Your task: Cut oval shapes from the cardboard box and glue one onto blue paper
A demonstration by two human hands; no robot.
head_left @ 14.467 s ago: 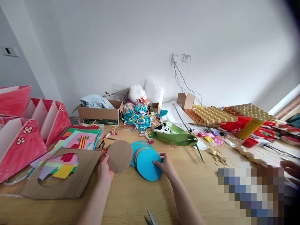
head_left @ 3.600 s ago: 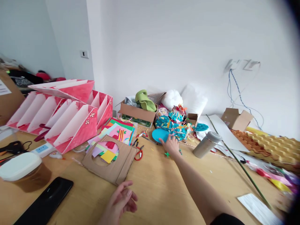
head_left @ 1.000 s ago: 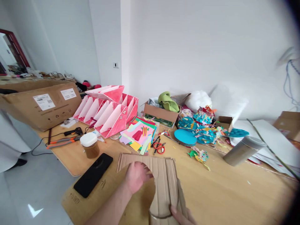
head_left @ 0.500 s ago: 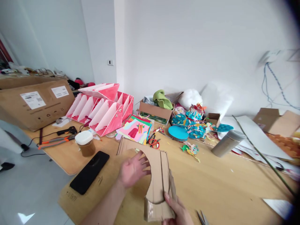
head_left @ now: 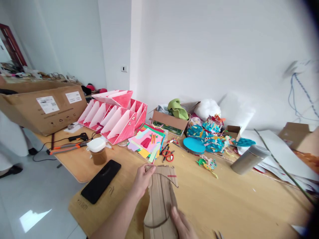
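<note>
A piece of brown cardboard with a cut, curved left edge is held over the front of the wooden table. Dark curved lines and a short red mark show on it. My left hand pinches its upper left corner, thumb on top. My right hand grips its lower right edge, partly blurred. The lower end of the cardboard runs out of the frame. Metal scissors tips show at the bottom edge, right of my right hand.
A black phone and a lidded brown cup lie left. Behind are pink dividers, coloured paper, red-handled scissors and a blue disc. A metal flask is at right. A person stands beyond the large box.
My left hand has gone from open beside the cardboard to pinching its upper corner. The cardboard has turned and shifted slightly left and down. The view has swung a little left.
</note>
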